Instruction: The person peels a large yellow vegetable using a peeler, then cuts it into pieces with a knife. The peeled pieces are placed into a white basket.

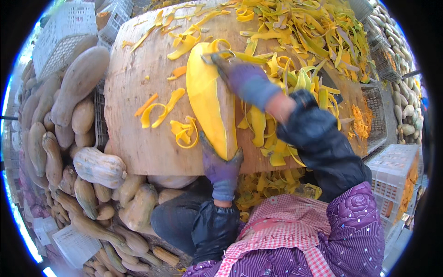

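A long pumpkin [205,99], mostly peeled to bright yellow with a paler unpeeled strip on its right side, lies lengthwise on a wooden board [131,106]. My left hand [220,164], in a purple glove with a dark palm, grips its near end. My right hand [244,81], in a purple and blue glove, is closed on a metal peeler [217,59] at the far end, where a curled strip of peel lifts from the flesh. Loose yellow peels [164,111] lie around the pumpkin, heaped thickly [304,27] at the back right.
Unpeeled pumpkins [80,85] are piled left of and below the board. White crates [64,37] stand at the back left, another [387,161] at the right. Orange shreds [362,120] lie on the board's right edge; more gourds [401,106] lie beyond. My apron [277,217] is at the bottom.
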`<move>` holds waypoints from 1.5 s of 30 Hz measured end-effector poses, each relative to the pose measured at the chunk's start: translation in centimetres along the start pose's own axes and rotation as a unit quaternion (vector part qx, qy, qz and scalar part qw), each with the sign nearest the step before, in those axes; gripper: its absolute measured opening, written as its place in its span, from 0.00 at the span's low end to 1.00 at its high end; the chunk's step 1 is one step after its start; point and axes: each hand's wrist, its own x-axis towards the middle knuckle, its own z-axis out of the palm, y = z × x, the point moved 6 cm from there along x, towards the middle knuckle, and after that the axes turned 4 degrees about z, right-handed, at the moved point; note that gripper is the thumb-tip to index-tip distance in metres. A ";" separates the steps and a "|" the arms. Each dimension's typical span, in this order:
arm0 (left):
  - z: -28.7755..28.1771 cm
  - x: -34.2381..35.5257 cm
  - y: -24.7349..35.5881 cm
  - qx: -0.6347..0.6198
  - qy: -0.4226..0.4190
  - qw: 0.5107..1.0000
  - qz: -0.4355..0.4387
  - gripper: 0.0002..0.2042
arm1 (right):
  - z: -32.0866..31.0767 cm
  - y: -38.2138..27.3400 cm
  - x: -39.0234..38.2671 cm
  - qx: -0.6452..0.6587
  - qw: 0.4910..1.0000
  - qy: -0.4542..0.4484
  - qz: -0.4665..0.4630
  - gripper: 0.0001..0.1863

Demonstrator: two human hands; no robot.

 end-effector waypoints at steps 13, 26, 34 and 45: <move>0.7 -0.1 -0.9 -0.031 -0.049 0.996 -0.062 0.57 | -2.9 -1.2 -7.8 -0.007 0.993 0.110 0.050 0.27; -0.2 -1.4 -0.6 0.019 -0.045 0.999 0.013 0.63 | 1.9 -0.1 -17.3 0.001 0.999 0.031 0.026 0.27; 0.2 -1.8 -2.6 -0.007 -0.066 0.998 -0.004 0.61 | 1.6 -0.5 -6.7 0.227 0.970 0.078 0.045 0.26; -0.2 -2.8 -2.3 0.034 -0.087 0.993 0.068 0.63 | 1.2 0.3 -12.8 0.230 0.946 0.224 0.043 0.25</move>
